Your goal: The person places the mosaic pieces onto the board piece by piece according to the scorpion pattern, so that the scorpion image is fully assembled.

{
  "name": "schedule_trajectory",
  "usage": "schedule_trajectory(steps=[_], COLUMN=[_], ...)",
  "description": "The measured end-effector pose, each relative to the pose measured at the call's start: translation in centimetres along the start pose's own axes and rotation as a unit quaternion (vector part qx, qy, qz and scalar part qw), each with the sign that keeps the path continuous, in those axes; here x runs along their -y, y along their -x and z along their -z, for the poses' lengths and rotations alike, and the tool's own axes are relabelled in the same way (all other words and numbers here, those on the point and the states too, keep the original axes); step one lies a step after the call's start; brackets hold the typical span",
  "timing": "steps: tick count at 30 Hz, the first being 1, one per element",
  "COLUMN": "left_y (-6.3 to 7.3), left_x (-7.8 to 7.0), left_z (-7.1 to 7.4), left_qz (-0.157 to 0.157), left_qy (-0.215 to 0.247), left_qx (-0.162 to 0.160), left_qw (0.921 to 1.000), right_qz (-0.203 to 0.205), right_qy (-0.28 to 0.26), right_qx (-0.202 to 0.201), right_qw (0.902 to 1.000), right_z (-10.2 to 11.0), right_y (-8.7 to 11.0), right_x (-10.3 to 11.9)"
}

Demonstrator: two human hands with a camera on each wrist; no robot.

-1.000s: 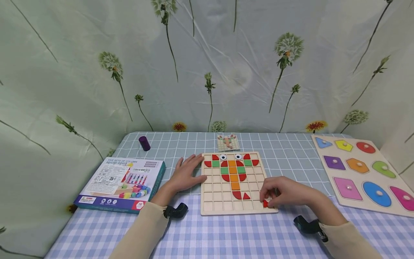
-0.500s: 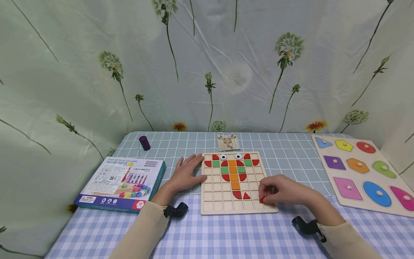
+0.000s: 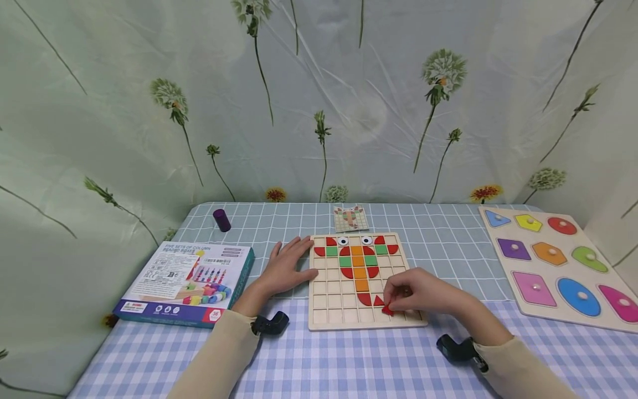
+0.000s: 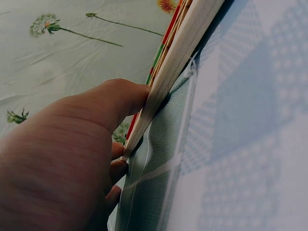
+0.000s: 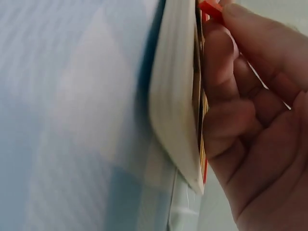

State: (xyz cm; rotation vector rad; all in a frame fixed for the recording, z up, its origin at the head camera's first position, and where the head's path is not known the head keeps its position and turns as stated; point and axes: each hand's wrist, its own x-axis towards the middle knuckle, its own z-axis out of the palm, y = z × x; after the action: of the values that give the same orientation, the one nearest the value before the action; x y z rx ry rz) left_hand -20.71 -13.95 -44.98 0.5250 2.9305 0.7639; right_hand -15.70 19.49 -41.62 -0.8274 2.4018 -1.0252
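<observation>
A wooden grid board (image 3: 335,317) lies on the table, with red, green and orange pieces and two eye pieces set in its squares. My left hand (image 3: 284,270) rests against the board's left edge, fingers spread; in the left wrist view its thumb touches the edge. Over the lower right of the grid, my right hand (image 3: 423,291) pinches a small red piece (image 3: 387,311) between thumb and fingers. That piece is just below and right of a red triangle (image 3: 378,300) lying on the board. Fingers partly hide its shape; the right wrist view shows only a red sliver (image 5: 211,10).
Behind the board lies a small pattern card (image 3: 351,219). A boxed bead set (image 3: 186,282) is at left, with a purple cylinder (image 3: 221,220) farther back. At right lies a knobbed shape puzzle (image 3: 553,271). Checked cloth (image 3: 349,366) covers the table's front.
My right hand has carried the red piece leftward over the grid, from the board's lower right corner to beside the red triangle. My left hand has stayed in place.
</observation>
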Motion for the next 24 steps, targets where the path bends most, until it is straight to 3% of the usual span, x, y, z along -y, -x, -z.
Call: schedule_trajectory(steps=[12, 24], left_y=[0.02, 0.03], left_x=[0.07, 0.08], left_z=[0.13, -0.02], left_qz=[-0.002, -0.001], left_qy=[0.0, -0.002], left_qx=[0.004, 0.0], left_qw=[1.0, 1.0], right_qz=[-0.008, 0.019], right_qy=[0.008, 0.045], right_qx=[-0.01, -0.009], right_qw=[0.9999, 0.9988], right_z=[-0.74, -1.03], right_y=[-0.35, -0.36], right_x=[-0.12, -0.23])
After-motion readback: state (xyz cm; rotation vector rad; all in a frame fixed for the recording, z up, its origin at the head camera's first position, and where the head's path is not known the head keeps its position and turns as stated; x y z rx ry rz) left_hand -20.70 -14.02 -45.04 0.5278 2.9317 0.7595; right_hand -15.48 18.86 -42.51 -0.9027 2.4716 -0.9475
